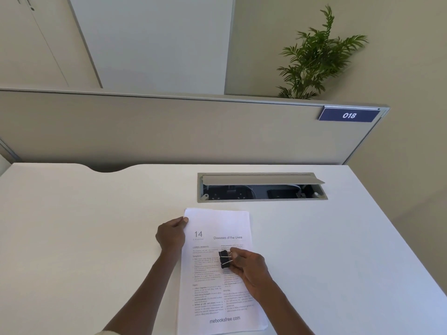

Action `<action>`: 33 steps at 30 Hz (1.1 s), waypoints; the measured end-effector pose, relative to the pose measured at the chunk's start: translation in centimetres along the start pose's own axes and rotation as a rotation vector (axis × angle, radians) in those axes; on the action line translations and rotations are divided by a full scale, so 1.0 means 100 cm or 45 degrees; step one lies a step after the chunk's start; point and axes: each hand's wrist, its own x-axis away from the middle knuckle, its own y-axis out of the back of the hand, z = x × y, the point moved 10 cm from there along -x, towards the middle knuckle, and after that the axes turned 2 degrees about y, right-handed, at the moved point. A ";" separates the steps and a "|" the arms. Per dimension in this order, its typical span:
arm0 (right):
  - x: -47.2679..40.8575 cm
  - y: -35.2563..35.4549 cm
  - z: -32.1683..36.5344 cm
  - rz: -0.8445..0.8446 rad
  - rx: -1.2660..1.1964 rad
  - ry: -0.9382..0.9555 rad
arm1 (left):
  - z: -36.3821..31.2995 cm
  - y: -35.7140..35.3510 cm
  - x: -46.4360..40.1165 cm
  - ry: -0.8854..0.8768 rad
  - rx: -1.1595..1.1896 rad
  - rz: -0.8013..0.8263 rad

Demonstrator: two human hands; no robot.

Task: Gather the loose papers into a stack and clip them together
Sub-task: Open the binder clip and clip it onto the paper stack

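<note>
A stack of printed papers (217, 223) lies on the white desk (96, 238), its top page headed "Diseases of the Uvea". My left hand (170, 235) grips the stack's upper left edge, thumb on top of the page. My right hand (249, 267) hovers over the middle of the page and pinches a black binder clip (225, 259) by its wire handles. The clip looks like two black bodies side by side; I cannot tell if it is one clip or two.
An open cable tray (261, 189) with a raised grey flap is sunk into the desk just behind the papers. A grey partition (169, 129) with a blue "018" label (349, 115) closes the desk's far side. A green plant (316, 56) stands beyond it.
</note>
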 end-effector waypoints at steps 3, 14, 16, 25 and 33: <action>0.004 -0.004 0.033 -0.060 0.333 0.207 | -0.018 0.004 0.011 -0.119 -0.015 -0.037; 0.061 -0.083 0.200 -0.154 1.233 1.171 | -0.066 0.009 0.070 -0.478 0.161 0.003; 0.064 -0.090 0.206 -0.133 1.390 1.265 | -0.073 0.012 0.079 -0.539 0.155 -0.007; 0.070 -0.090 0.210 -0.040 1.565 1.298 | -0.083 0.012 0.095 -0.645 0.163 0.025; 0.066 -0.089 0.223 0.055 1.558 1.152 | -0.086 0.007 0.096 -0.673 0.148 0.100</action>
